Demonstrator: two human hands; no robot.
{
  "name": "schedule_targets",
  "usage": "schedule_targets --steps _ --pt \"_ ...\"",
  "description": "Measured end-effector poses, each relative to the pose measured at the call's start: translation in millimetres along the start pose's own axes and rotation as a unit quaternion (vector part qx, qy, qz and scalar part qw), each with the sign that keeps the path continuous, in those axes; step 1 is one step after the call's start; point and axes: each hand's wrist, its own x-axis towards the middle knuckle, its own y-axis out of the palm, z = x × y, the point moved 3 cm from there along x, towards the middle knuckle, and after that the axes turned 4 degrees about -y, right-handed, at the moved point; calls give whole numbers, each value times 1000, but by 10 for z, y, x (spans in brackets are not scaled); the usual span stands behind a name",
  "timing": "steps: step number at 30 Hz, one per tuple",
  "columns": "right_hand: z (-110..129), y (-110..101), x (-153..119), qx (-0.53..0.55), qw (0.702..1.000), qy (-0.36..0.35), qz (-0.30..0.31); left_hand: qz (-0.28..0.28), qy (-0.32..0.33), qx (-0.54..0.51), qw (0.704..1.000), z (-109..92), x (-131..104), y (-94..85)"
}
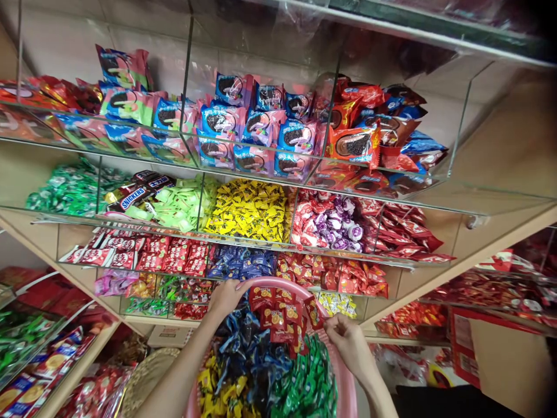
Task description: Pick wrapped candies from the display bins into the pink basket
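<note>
A round pink basket [348,371] holds wrapped sweets in groups: red packets [281,319] with an orange picture at the back, dark blue ones [250,354] in the middle, green ones [311,377] at the right and yellow ones [224,389] at the left. My left hand [225,297] grips the basket's back rim at its left. At the right, my right hand [343,334] has its fingers pinched on a red packet [314,312] over the rim.
Glass shelves [261,232] with divided compartments of sweets stand ahead. Blue and pink biscuit packs [221,119] lie on the upper shelf. A woven basket [150,377] is at the lower left, an open cardboard box [505,354] at the lower right.
</note>
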Motion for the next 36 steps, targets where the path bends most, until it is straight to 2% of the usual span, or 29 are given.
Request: schedule_targets --steps 3,9,13,20,24,27,30,33,36 --pt "-17 25 -16 -43 999 1 -7 4 -5 1 1000 -9 -1 -9" --pt "46 92 -29 -110 993 -4 41 1 -2 4 1000 -17 -7 -18" --pt "110 143 -45 -151 988 -12 40 -1 7 1 1000 -16 -10 -18" --pt "201 177 -52 -263 963 12 -47 5 0 -4 1000 -12 -15 -14" --pt "160 102 -14 -262 961 2 -88 -2 5 -5 1000 -4 -14 -1" --pt "167 33 138 -241 964 -22 -106 -5 8 -3 1000 -1 -15 6" --pt "223 29 438 -206 973 -47 -95 -1 5 -4 1000 0 -17 6" --pt "238 169 829 -164 986 -29 -5 2 0 -10 1000 -5 -22 -3" --pt "154 391 1187 -135 986 48 86 1 0 -17 1000 -17 -30 -14"
